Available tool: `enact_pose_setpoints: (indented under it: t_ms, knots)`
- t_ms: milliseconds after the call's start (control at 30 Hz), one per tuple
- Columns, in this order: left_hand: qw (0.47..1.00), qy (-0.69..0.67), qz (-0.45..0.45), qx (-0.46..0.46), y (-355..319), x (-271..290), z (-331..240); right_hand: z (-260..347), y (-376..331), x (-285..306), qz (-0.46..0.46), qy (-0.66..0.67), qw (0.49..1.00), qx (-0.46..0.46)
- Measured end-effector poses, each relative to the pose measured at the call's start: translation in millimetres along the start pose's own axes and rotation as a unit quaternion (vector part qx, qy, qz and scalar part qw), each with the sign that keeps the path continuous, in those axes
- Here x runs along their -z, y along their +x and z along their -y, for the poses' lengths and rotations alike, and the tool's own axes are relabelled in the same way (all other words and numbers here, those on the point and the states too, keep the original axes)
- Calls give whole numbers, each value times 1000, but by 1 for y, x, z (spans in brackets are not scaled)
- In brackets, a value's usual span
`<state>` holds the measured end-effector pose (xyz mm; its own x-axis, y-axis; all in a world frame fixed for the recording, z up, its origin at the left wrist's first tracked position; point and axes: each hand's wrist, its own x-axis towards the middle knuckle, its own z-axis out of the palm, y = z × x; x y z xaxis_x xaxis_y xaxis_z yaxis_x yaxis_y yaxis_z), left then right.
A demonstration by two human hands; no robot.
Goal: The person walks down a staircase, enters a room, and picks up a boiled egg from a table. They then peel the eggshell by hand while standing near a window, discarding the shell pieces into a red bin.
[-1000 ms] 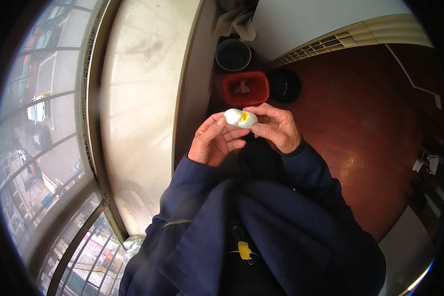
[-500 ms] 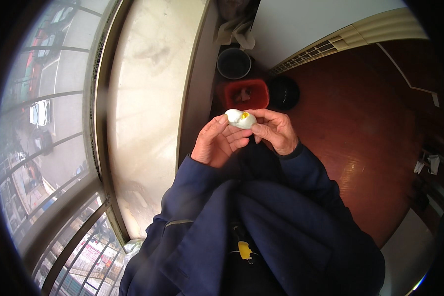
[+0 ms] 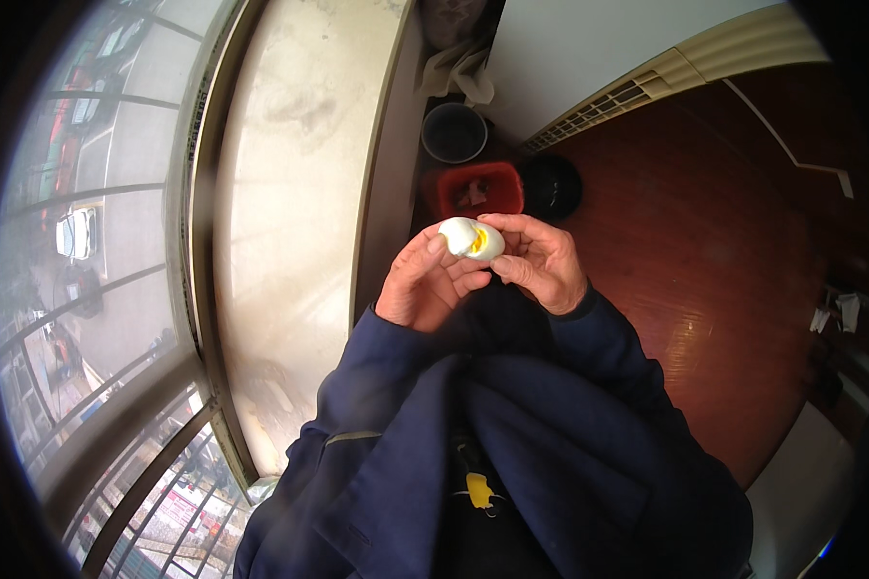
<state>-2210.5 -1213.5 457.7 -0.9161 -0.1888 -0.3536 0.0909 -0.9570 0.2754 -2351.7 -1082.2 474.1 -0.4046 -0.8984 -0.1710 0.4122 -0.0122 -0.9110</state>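
Note:
Between my two hands, in front of my chest, is a peeled boiled egg (image 3: 457,234), split so that yellow yolk shows in the gap between its white parts. My left hand (image 3: 421,280) grips the left part with thumb and fingers, its other fingers curled beneath. With thumb and index finger, my right hand (image 3: 539,262) pinches the right part. The two parts lie against each other, the left one tilted. Below the hands are the dark blue sleeves and front of my jacket, where a yellow tag (image 3: 479,490) hangs.
Beyond my hands a red bin (image 3: 444,198) with some scraps inside stands on the floor, beside a grey bucket (image 3: 455,133) and a black bin (image 3: 553,187). A pale stained windowsill (image 3: 290,212) runs along the left under a barred window. Reddish floor (image 3: 686,261) spreads to the right.
The split in the egg has widened and more yolk shows. My hands stay in nearly the same place, still holding both parts.

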Motion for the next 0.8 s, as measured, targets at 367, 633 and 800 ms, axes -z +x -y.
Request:
enact_pose_setpoints:
  t_ms: [367,633,800]
  knots:
    - [998,17,57,-26,-14,-1,-4,10,-12,-20,11,-26,999,43]
    - [996,19,86,4,-23,5,-10,7,-24,-40,-39,-76,995,53]
    - [990,-2,139,29,-24,7,-13,6,-37,-52,-86,-105,987,88]
